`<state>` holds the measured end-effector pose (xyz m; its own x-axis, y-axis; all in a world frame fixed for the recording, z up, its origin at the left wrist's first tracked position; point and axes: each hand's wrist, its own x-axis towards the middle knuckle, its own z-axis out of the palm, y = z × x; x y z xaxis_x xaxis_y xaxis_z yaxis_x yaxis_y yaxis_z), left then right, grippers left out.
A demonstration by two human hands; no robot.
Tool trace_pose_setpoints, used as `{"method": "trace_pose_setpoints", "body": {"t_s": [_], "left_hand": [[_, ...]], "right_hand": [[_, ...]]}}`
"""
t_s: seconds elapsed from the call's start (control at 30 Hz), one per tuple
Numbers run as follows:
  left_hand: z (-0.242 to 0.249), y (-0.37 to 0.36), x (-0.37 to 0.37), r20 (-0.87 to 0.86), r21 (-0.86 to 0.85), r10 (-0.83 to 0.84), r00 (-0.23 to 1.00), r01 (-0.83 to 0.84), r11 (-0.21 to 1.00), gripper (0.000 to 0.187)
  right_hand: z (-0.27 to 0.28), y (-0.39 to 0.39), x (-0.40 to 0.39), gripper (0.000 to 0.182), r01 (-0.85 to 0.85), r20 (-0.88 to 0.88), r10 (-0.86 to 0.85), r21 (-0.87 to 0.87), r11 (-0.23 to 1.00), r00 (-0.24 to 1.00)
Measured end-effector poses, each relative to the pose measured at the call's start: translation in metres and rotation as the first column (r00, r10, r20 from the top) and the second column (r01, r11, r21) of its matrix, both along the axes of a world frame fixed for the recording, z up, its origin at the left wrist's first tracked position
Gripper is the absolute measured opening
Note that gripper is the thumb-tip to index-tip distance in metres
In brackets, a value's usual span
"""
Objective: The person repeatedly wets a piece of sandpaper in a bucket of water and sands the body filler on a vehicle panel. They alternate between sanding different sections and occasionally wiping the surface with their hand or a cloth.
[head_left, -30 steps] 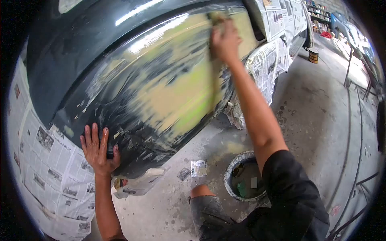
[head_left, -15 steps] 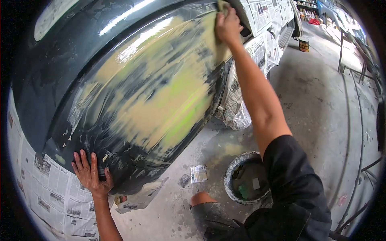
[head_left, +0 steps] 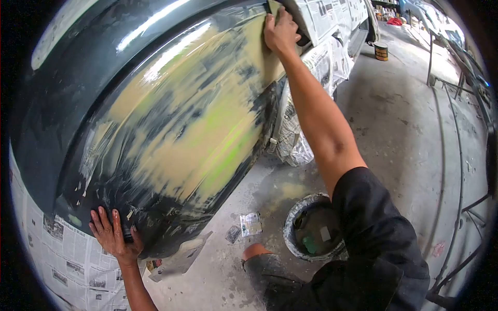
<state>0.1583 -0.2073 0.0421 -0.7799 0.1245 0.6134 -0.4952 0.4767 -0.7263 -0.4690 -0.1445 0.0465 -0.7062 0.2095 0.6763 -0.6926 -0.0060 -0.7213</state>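
Observation:
A dark car body panel (head_left: 171,205) fills the left and middle of the view, wet and shiny, with a large smeared patch of beige filler (head_left: 176,155) and lime-green streaks. High on its right end, my right hand (head_left: 281,32) presses a yellowish sanding block (head_left: 273,6) against the surface, its fingers curled round it. The block is mostly covered by the hand. At the lower left, my left hand (head_left: 115,236) lies flat with fingers spread, resting on the panel's edge beside the newspaper masking (head_left: 78,259).
Newspaper and plastic (head_left: 298,132) cover the parts right of the panel. A round tub (head_left: 290,233) of murky water stands on the concrete floor, near a small square packet (head_left: 251,224). Farther back are a tin (head_left: 381,51) and metal frames (head_left: 459,150) along the right.
The whole view has shifted slightly, so panel, tub and hands appear farther left. My right hand stays at the panel's upper right end with the block; my left hand rests in the same place.

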Motion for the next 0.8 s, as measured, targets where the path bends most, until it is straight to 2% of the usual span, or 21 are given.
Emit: {"method": "trace_pose_setpoints", "body": {"t_s": [0.03,0.07,0.1,0.13,0.17,0.2,0.23,0.3,0.37,0.4,0.43,0.5,0.53,0.57,0.6,0.63,0.67,0.7,0.77,0.8], "left_hand": [[-0.001,-0.001,0.0,0.002,-0.014,0.012,1.0,-0.012,1.0,0.052],[-0.001,-0.001,0.0,0.002,-0.031,0.023,1.0,-0.023,0.999,0.053],[0.0,-0.001,-0.001,0.009,-0.034,0.013,1.0,-0.013,0.999,0.053],[0.001,0.0,-0.002,0.011,-0.038,0.018,1.0,-0.018,0.999,0.053],[0.001,0.0,-0.002,0.012,-0.043,0.024,1.0,-0.023,0.999,0.053],[0.001,0.001,-0.003,0.014,-0.058,0.032,0.999,-0.031,0.998,0.054],[0.001,0.002,-0.003,0.023,-0.062,0.024,0.999,-0.023,0.998,0.054],[0.001,0.002,-0.003,-0.005,-0.045,0.028,1.0,-0.028,0.999,0.051],[0.001,0.002,-0.004,0.004,-0.057,0.031,1.0,-0.031,0.998,0.052],[0.001,0.003,-0.004,0.003,-0.066,0.033,0.999,-0.033,0.997,0.052],[0.001,0.003,-0.003,0.003,-0.066,0.035,0.999,-0.035,0.997,0.052],[0.0,0.003,-0.004,-0.001,-0.054,0.018,1.0,-0.018,0.998,0.053],[0.001,0.003,-0.005,0.004,-0.055,0.012,1.0,-0.012,0.998,0.053],[0.0,0.003,-0.005,0.0,-0.059,0.019,1.0,-0.019,0.998,0.053],[0.001,0.004,-0.005,-0.002,-0.062,0.025,1.0,-0.025,0.998,0.053],[0.002,0.003,-0.005,0.006,-0.066,0.019,1.0,-0.019,0.998,0.053],[0.002,0.004,-0.004,0.01,-0.067,0.04,0.999,-0.04,0.997,0.053],[0.001,0.004,-0.004,0.014,-0.068,0.062,0.998,-0.061,0.996,0.053],[0.002,0.005,-0.005,0.021,-0.074,0.057,0.998,-0.055,0.996,0.052],[0.001,0.005,-0.005,0.013,-0.077,0.051,0.999,-0.05,0.996,0.052]], "right_hand": [[0.004,0.006,0.009,0.06,-0.003,0.049,0.001,0.023,1.0,0.999],[-0.002,0.012,0.023,0.06,-0.076,0.115,0.073,0.027,0.997,0.991],[-0.023,-0.017,0.012,0.062,0.031,-0.066,-0.034,-0.054,0.998,0.997],[-0.029,0.007,0.068,0.061,-0.099,0.02,0.098,0.028,0.995,0.995],[-0.046,0.009,0.097,0.062,-0.133,-0.127,0.135,0.021,0.991,0.983],[-0.057,0.012,0.122,0.061,-0.143,-0.189,0.145,0.023,0.989,0.971],[-0.062,0.016,0.124,0.062,-0.053,-0.251,0.067,0.061,0.997,0.966],[-0.05,0.028,0.091,0.059,-0.163,0.043,0.162,0.013,0.987,0.986],[-0.038,0.029,0.028,0.058,-0.119,0.287,0.108,0.021,0.993,0.952],[-0.035,0.031,0.009,0.063,-0.141,0.35,0.139,-0.018,0.99,0.926],[-0.034,0.03,0.001,0.066,-0.15,0.37,0.149,-0.027,0.988,0.917],[-0.043,0.014,0.003,0.068,-0.061,0.36,0.052,0.013,0.998,0.932],[-0.047,0.019,0.022,0.069,-0.15,0.341,0.13,0.033,0.988,0.931],[-0.043,0.042,0.064,0.07,-0.39,0.375,0.373,-0.034,0.92,0.849],[-0.057,0.031,0.096,0.071,-0.294,0.244,0.292,-0.031,0.955,0.925],[-0.074,0.017,0.126,0.068,-0.132,0.087,0.134,-0.028,0.991,0.987],[-0.086,0.005,0.146,0.066,-0.023,-0.041,0.023,0.017,1.0,0.999],[-0.089,0.007,0.148,0.067,-0.008,-0.051,0.009,0.018,1.0,0.999],[-0.077,0.018,0.116,0.067,-0.126,0.095,0.125,0.003,0.992,0.988],[-0.065,0.026,0.094,0.065,-0.167,0.286,0.177,-0.06,0.984,0.942]]}}
